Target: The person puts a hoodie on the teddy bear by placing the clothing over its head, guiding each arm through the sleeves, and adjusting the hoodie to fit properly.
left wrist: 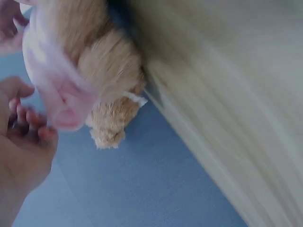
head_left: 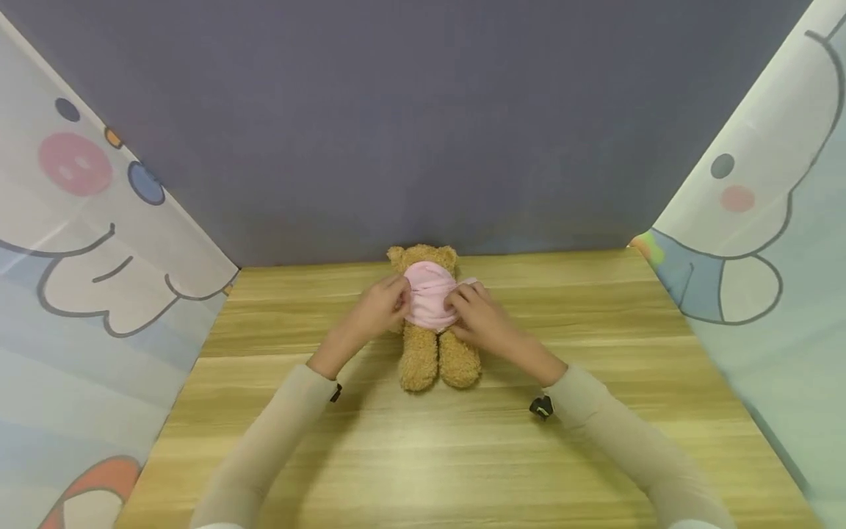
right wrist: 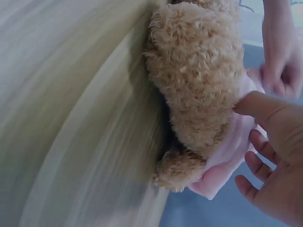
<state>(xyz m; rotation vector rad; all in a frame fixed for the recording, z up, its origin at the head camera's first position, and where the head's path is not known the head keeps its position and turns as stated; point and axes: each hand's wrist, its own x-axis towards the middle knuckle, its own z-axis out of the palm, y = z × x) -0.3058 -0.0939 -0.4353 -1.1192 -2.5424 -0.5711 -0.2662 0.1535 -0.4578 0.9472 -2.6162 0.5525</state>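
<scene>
A teddy bear [head_left: 419,360] lies at the far edge of the wood-grain tabletop [head_left: 423,470], midway between left and right. Its long axis runs near to far, almost straight: the head [head_left: 421,254] points to the far side, close to the dark grey panel [head_left: 423,125], and the legs [head_left: 460,360] point near, side by side. A pink garment [head_left: 429,297] covers the torso.

The left hand [head_left: 382,303] is at the garment's left edge, fingers bent; whether it grasps the fabric cannot be determined. The right hand [head_left: 484,317] is at the right edge, its thumb touching the garment — a pinch cannot be confirmed.

The head view alone shows the full outline of the bear and the cartoon-printed side panels [head_left: 747,198]. The left wrist view, partly blurred, adds an open fold in the garment and a white strip [left wrist: 136,98] against the plush. The right wrist view shows the curly pile in close detail — and the right hand's fingers spread apart beneath the thumb.
</scene>
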